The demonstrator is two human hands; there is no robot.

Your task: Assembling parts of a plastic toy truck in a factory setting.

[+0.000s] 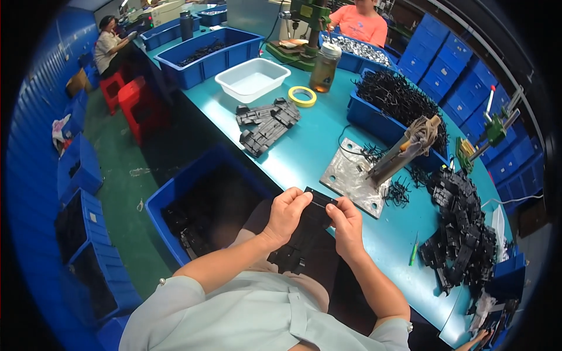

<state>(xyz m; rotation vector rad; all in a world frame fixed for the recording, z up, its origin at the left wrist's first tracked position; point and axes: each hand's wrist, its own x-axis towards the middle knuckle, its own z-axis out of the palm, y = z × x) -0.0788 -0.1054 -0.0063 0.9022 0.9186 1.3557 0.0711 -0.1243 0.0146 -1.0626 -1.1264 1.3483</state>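
My left hand (pixel 286 214) and my right hand (pixel 346 227) pinch the far end of a black plastic part (pixel 315 217) between thumbs and fingers, one at each side. The part hangs over my lap in front of the table edge, and its lower end blends into dark clothing. Nearest on the table is a metal base plate (pixel 345 179) with a slanted post (pixel 389 159) on it. Small black pieces (pixel 399 192) lie scattered around that plate. Several similar black plastic parts (pixel 268 125) lie stacked on the table farther off.
On the table stand a white tray (pixel 252 81), yellow tape roll (pixel 302 96), jar (pixel 325 67) and a blue bin (pixel 374 114) of black pieces. A green pen-like tool (pixel 414 253) lies near piled black parts (pixel 459 228). Another blue bin (pixel 170 202) stands left. People sit across and far left.
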